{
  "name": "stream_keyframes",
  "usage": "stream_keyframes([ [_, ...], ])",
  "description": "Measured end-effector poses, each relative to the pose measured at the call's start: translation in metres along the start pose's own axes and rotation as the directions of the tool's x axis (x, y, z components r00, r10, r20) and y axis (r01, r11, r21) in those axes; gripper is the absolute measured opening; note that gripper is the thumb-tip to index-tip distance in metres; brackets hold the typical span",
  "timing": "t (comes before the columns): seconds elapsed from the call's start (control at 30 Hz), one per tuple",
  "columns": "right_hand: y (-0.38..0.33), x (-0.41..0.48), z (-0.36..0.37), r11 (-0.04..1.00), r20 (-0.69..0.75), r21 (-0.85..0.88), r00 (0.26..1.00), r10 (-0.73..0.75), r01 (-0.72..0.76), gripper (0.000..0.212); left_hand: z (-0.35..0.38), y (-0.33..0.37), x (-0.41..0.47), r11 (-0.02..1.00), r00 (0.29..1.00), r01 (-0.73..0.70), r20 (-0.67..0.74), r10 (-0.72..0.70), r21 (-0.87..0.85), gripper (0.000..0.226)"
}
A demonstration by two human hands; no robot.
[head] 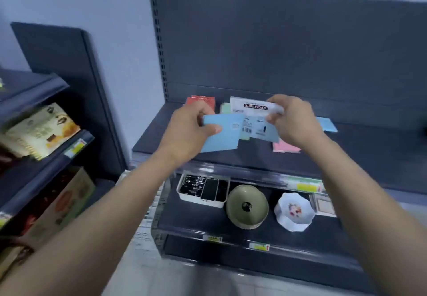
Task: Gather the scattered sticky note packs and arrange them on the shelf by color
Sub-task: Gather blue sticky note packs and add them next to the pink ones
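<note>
Above the dark top shelf [369,147] my left hand [191,129] grips a blue sticky note pack [221,138]. My right hand [293,120] holds a second blue pack [258,128] by its white "STICKY NOTE" header card [251,106]. The two blue packs overlap between my hands. On the shelf lie a red pack [201,101] at the back left, a green pack [225,108] behind the held ones, a pink pack [286,146] under my right wrist, and another blue pack [327,124] to the right.
The shelf below holds a white tray of dark items [203,190], an olive lidded pot [247,206] and a white flowered dish [294,211]. A second rack on the left carries a snack bag [39,131] and boxes [67,205]. Price tags line the shelf edges.
</note>
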State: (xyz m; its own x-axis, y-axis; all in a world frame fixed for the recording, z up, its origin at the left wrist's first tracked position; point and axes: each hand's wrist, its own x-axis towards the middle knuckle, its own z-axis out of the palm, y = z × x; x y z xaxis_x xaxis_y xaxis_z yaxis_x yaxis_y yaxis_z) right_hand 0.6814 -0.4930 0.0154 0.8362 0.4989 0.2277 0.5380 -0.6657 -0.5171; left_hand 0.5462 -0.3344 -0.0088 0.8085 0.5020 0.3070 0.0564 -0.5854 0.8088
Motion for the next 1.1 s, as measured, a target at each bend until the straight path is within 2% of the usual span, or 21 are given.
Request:
stream_keyframes([
  [0.2, 0.138, 0.024, -0.065, 0.989, -0.047, -0.075, 0.991, 0.124, -0.128, 0.02, 0.137, 0.061, 0.036, 0.999, 0.989, -0.039, 0.142, 0.04, -0.007, 0.015],
  [0.5, 0.241, 0.049, -0.094, 0.932, -0.203, -0.13, 0.929, 0.31, -0.339, 0.025, 0.222, 0.087, 0.08, 0.997, 0.973, -0.065, 0.223, 0.053, 0.049, 0.014],
  [0.67, 0.284, 0.082, -0.083, 0.933, -0.143, -0.062, 0.928, 0.343, -0.355, 0.022, 0.251, 0.082, 0.113, 0.998, 0.967, -0.051, 0.252, 0.041, 0.035, 0.012],
  [0.77, 0.299, 0.104, -0.079, 0.937, -0.09, -0.078, 0.938, 0.334, -0.341, 0.03, 0.262, 0.079, 0.138, 0.998, 0.967, -0.041, 0.253, 0.029, 0.042, 0.012],
  [0.97, 0.299, 0.151, -0.082, 0.954, 0.087, 0.012, 0.951, 0.296, -0.298, 0.017, 0.278, 0.071, 0.186, 0.997, 0.965, -0.054, 0.26, 0.038, 0.054, 0.012],
  [1.1, 0.304, 0.168, -0.079, 0.953, 0.158, 0.088, 0.948, 0.275, -0.291, 0.021, 0.286, 0.067, 0.205, 0.998, 0.958, -0.042, 0.286, 0.027, 0.046, 0.011],
])
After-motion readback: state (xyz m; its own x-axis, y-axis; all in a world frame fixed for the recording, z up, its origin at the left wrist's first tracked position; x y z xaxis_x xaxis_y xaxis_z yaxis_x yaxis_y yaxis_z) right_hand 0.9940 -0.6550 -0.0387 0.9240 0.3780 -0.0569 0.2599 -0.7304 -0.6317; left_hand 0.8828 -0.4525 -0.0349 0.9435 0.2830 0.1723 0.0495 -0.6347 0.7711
